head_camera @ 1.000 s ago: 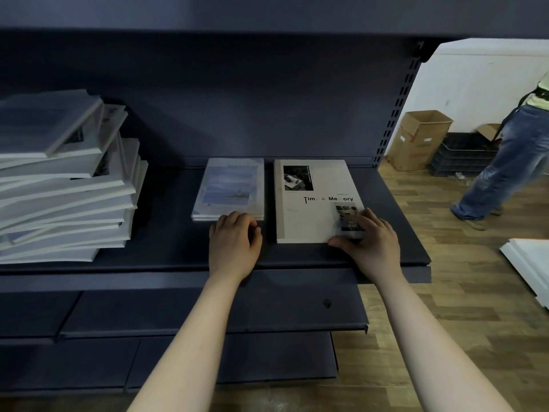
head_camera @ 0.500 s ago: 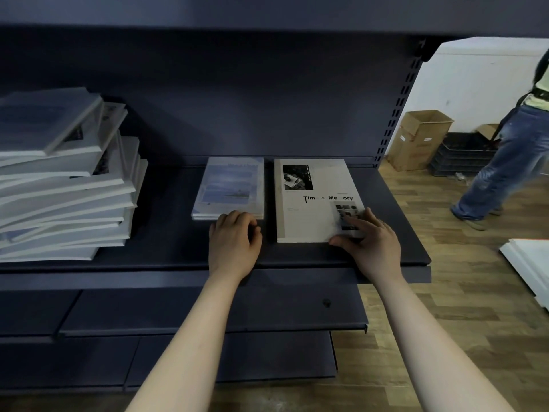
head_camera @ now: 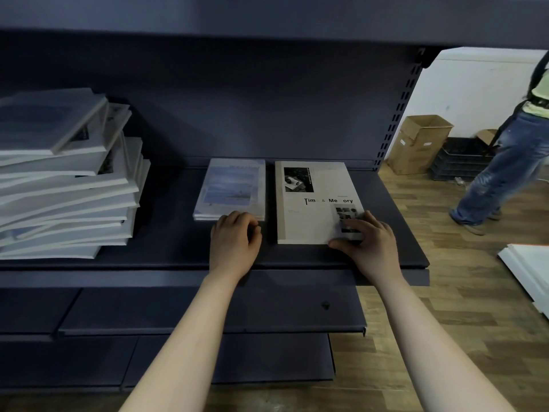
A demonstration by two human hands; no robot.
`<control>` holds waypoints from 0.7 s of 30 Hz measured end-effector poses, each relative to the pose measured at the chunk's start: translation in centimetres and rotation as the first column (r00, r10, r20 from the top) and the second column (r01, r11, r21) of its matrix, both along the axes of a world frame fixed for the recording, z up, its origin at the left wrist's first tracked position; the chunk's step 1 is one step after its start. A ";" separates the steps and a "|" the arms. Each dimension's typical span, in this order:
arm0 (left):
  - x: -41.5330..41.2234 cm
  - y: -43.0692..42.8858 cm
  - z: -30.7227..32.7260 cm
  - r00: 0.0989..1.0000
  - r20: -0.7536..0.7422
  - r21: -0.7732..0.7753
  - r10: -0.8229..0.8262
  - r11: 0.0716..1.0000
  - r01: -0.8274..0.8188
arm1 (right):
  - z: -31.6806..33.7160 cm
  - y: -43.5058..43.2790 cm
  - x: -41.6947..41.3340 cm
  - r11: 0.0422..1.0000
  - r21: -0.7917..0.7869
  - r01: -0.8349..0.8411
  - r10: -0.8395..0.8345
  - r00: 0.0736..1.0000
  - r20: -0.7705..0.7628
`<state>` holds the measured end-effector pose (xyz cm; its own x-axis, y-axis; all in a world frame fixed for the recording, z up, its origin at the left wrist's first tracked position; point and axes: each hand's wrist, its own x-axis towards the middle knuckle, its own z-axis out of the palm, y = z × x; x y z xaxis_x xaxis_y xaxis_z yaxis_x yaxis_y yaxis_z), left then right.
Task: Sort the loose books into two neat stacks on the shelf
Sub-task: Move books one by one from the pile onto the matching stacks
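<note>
Two things could bite you here: the leaning pile (head_camera: pixel 68 188) at 9 o'clock looks ready to slide if you pull from its middle, and a sideways shove on the Time & Memory book (head_camera: pixel 309 215) would knock the blue stack (head_camera: pixel 231 185) just beside it. Your left hand (head_camera: pixel 234 242) is curled against that stack's near edge at 12 o'clock, grip unclear. Your right hand (head_camera: pixel 371 242) lies spread on the big book's near-right corner.

Left forearm (head_camera: pixel 190 337), right forearm (head_camera: pixel 430 337) bare, stretched forward, converging slightly. Left hand (head_camera: pixel 234 243) palm down, knuckles up, fingers (head_camera: pixel 237 220) curled, tips hidden. Right hand (head_camera: pixel 370 242) palm down, fingers (head_camera: pixel 355 223) spread, nearly straight, thumb stretched left.
</note>
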<state>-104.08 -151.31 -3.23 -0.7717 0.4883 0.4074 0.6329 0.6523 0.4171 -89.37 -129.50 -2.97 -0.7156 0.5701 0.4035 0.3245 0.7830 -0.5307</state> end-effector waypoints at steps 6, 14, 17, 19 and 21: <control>-0.2 -1.2 1.6 0.998 0.057 0.108 -0.035 0.994 0.029 | 0.3 -1.8 -0.4 0.994 0.109 -0.011 0.005 0.999 0.054; -1.5 -4.6 5.0 0.998 -0.059 0.228 0.001 0.974 0.012 | 0.7 -6.7 -4.7 0.960 0.156 -0.234 0.236 0.972 0.008; -2.2 -6.6 7.0 0.990 -0.141 0.240 0.004 0.970 0.031 | 0.7 -9.1 -6.6 0.947 0.122 -0.296 0.297 0.955 0.011; -2.6 -8.0 8.7 0.980 -0.201 0.252 -0.001 0.966 0.053 | 0.8 -10.7 -7.7 0.940 0.098 -0.327 0.326 0.945 0.027; -3.0 -9.5 10.5 0.969 -0.246 0.284 0.013 0.957 0.060 | 0.8 -12.3 -8.7 0.930 0.076 -0.361 0.358 0.933 0.047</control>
<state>-107.03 -160.80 7.30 -0.6212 0.3392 0.7064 0.7521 0.5113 0.4159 -98.07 -141.78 -2.17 -0.8796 0.2384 0.4117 0.0291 0.8907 -0.4537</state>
